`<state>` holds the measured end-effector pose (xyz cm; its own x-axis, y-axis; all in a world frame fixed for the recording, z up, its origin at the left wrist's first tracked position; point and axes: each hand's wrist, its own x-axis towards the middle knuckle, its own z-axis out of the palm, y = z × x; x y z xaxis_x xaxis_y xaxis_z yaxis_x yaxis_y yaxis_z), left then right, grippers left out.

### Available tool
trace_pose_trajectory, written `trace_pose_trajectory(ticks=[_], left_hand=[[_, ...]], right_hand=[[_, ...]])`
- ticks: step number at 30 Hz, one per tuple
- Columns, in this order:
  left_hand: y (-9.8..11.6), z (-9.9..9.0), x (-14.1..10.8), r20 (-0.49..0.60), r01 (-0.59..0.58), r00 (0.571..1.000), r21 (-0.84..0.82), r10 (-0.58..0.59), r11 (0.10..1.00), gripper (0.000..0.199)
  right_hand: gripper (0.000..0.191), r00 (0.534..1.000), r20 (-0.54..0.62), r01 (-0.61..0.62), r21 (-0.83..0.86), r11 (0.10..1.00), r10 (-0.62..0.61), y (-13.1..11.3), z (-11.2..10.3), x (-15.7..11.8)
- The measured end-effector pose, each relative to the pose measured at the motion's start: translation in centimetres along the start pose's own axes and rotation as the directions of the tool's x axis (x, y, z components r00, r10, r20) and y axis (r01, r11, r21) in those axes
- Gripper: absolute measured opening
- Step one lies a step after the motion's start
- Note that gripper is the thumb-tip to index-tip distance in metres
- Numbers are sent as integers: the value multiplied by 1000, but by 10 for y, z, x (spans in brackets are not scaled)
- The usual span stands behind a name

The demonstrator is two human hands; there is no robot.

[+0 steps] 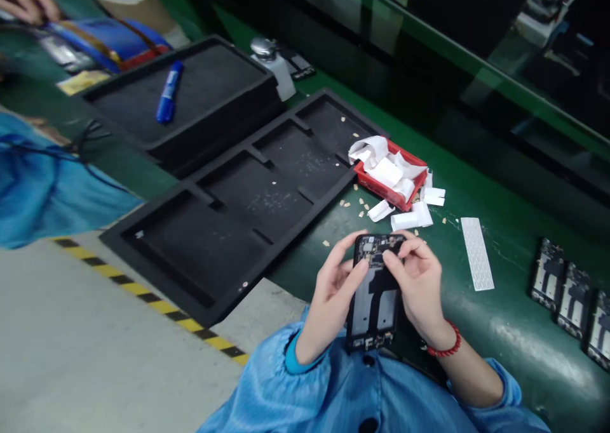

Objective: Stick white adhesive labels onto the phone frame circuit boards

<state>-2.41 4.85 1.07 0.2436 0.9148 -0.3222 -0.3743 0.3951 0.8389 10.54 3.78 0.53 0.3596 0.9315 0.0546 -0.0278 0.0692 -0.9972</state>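
An opened phone, its circuit board and grey inner plate showing, is held upright close to my body. My left hand is closed round its left edge, the thumb lying on the upper board. On the other side my right hand grips the top right, with thumb and index finger on the board near the top edge; whether a small part lies under them I cannot make out. Beyond the phone stands a red tray heaped with white paper scraps. A white sheet of stickers lies right of my hands.
Several opened phones lie at the right. A long black foam tray reaches over the bench's front edge. Behind it, a blue marker rests on stacked black trays. Another person's hand is at far left.
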Motion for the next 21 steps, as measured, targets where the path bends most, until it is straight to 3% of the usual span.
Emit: trace_pose_trajectory(ticks=[2,4,7,10,12,14,17,19,21], left_hand=[[-6,-12,-2,-93,139,986,37,-135,990,61],[-5,-21,-2,-188,188,967,70,-173,980,73],[7,-26,2,-261,148,959,131,-109,980,85],[19,-26,8,-295,64,955,187,-6,980,78],[22,-25,13,-331,10,942,213,62,977,71],[22,-25,17,-367,-11,925,224,95,975,64],[15,-28,23,-370,-9,922,281,116,960,42],[11,-34,24,-358,3,925,344,128,939,31],[10,-40,21,-360,49,927,393,104,918,28]], right_hand=[[16,997,7,-80,-43,996,80,15,-14,-9],[16,995,-23,-96,-109,989,94,26,-38,-10],[20,991,-113,-96,-255,962,69,34,-89,5],[25,981,-196,-82,-415,906,-1,32,-140,20],[24,972,-223,-55,-509,859,-70,27,-159,20],[20,977,-173,-2,-585,811,-122,22,-161,14],[15,984,75,172,-637,751,-162,21,-139,14],[18,936,299,338,-612,715,-187,25,-116,27],[21,839,507,497,-564,660,-198,31,-94,45]])
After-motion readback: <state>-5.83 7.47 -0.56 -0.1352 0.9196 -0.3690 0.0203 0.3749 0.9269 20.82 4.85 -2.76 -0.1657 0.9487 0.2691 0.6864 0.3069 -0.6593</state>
